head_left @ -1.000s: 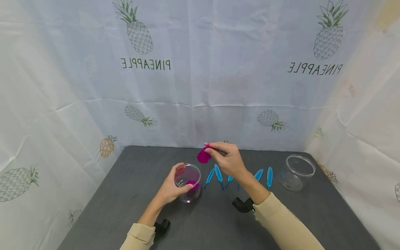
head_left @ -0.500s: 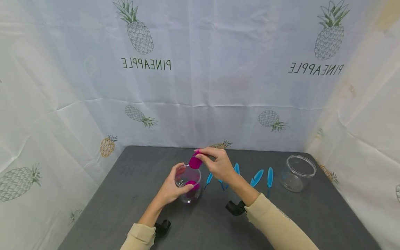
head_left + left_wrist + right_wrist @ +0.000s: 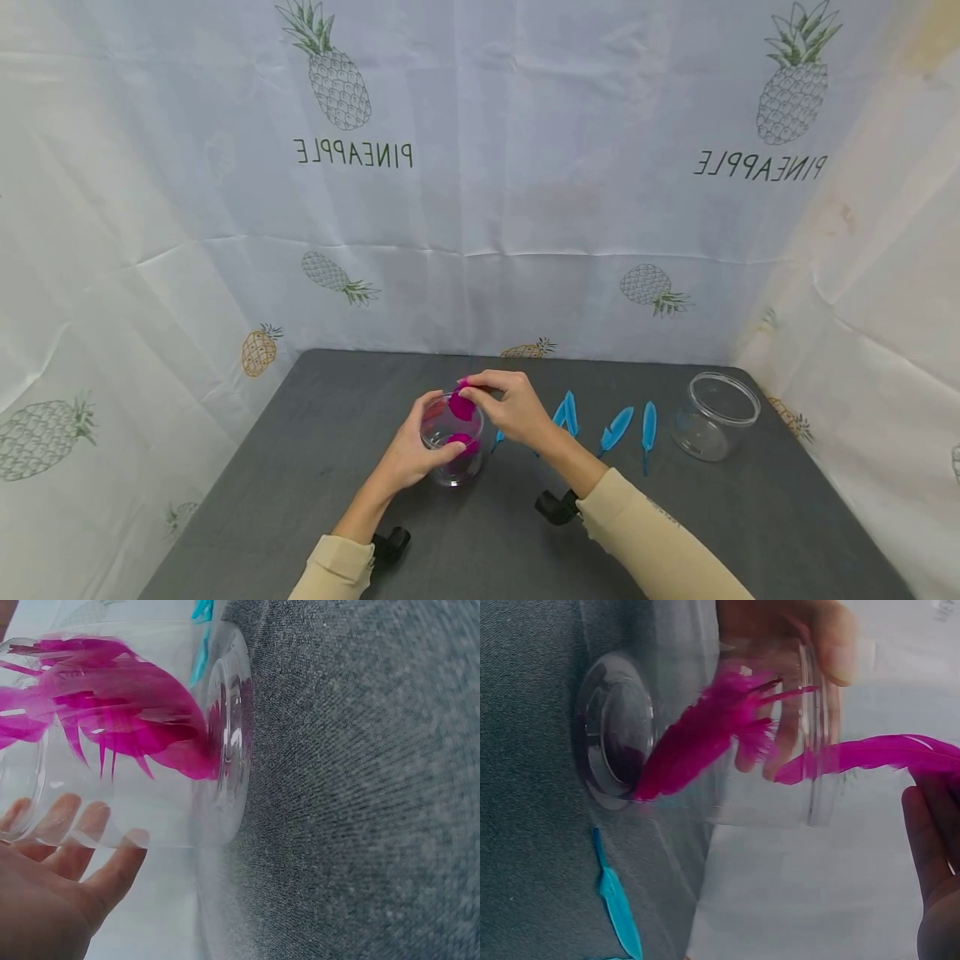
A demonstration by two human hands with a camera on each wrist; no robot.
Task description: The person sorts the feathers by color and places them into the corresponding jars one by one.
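"Where does the magenta feather [image 3: 877, 754] sit?"

"The right hand [image 3: 512, 408] pinches its upper end between thumb and fingers; the free tip just passes the mouth of the clear jar [image 3: 757, 802]."

"And the left hand [image 3: 408, 450]?"

"Fingers and thumb curl round the jar near its top, steadying it on the table [image 3: 300, 517] below."

"How would you get it in cleanly?"

"I'd hold the jar lightly, without squeezing, and point the tip down beside the magenta bunch [image 3: 694, 742] inside. I'd let go only once the vanes clear the rim; they could snag there."

"Anything nearby?"

"Blue feathers [image 3: 617, 427] lie mostly right of the right hand, so that sleeve should stay raised."
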